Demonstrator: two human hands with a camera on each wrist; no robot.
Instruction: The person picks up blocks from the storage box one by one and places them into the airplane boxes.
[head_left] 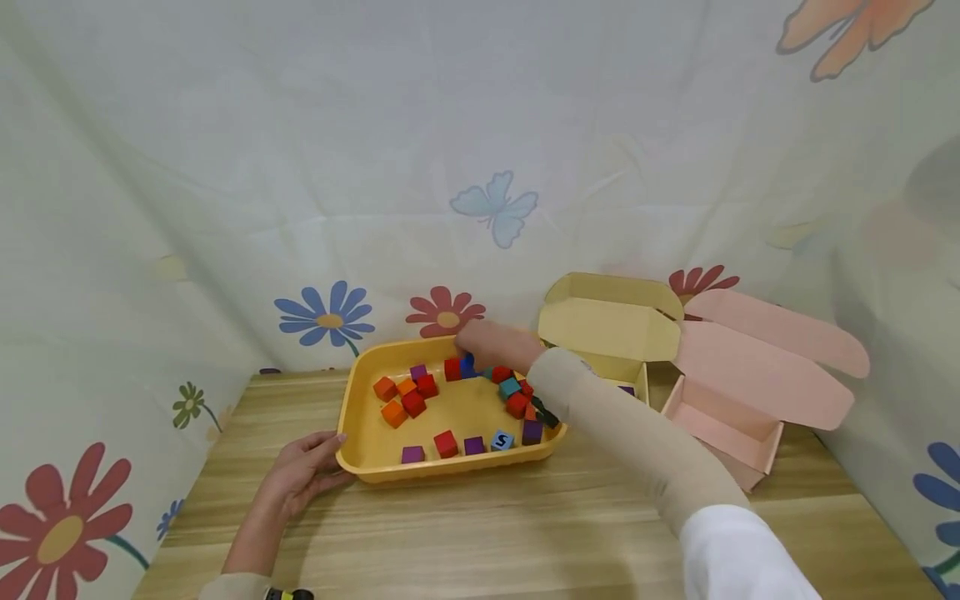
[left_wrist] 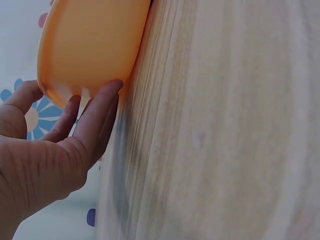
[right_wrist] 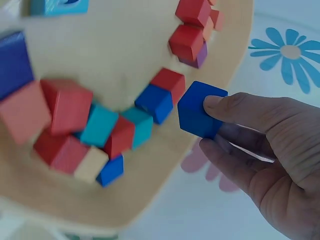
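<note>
Between thumb and fingers, my right hand (head_left: 497, 343) pinches a blue cube block (right_wrist: 200, 110) over the far side of a yellow plastic tray (head_left: 450, 473). My left hand (head_left: 306, 468) holds the tray's near left corner, thumb at the rim and fingertips against the outer wall (left_wrist: 95, 40). Loose blocks lie in the tray: red cubes (head_left: 446, 444), orange cubes (head_left: 393, 413), purple blocks (head_left: 474, 446), teal cubes (right_wrist: 100, 125) and a light blue one with an S (head_left: 502, 440). Another blue cube (right_wrist: 155, 103) lies just beside the held one. The right forearm hides part of the tray's right side.
Right of the tray stand an open yellow cardboard box (head_left: 611, 329), with a dark block (head_left: 627, 390) visible inside, and an open pink box (head_left: 731, 429). A flowered cloth (head_left: 375, 167) hangs behind the wooden table (head_left: 450, 542).
</note>
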